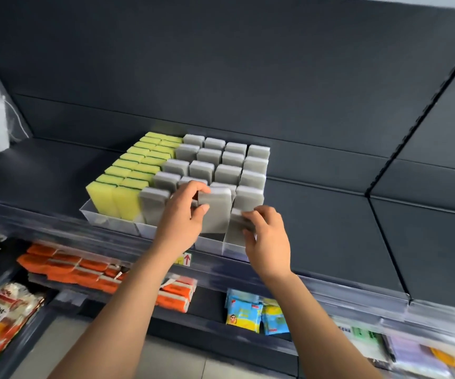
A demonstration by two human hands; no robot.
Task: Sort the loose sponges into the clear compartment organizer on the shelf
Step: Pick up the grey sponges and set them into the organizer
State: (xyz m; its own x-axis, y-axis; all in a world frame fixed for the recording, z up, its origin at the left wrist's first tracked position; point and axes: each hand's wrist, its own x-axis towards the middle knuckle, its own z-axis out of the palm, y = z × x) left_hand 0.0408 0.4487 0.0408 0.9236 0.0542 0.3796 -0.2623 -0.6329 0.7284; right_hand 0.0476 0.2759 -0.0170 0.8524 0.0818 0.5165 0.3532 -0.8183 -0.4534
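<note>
clear organizer (150,229) full of sponges; left grip (186,214) and right grip (266,236) each clasp a grey sponge (216,212).

One clear organizer (106,221). Yellow-green sponges (128,201): two rows at its left edge, roughly eight or nine per row, back ones too tight to count exactly. Grey sponges (248,196): four rows, about nineteen visible, some hidden behind hands. Of those, two are gripped: tall grey sponge (215,212) by left hand (182,217), low grey sponge (238,221) by right hand (268,239). Two hands total.
</note>
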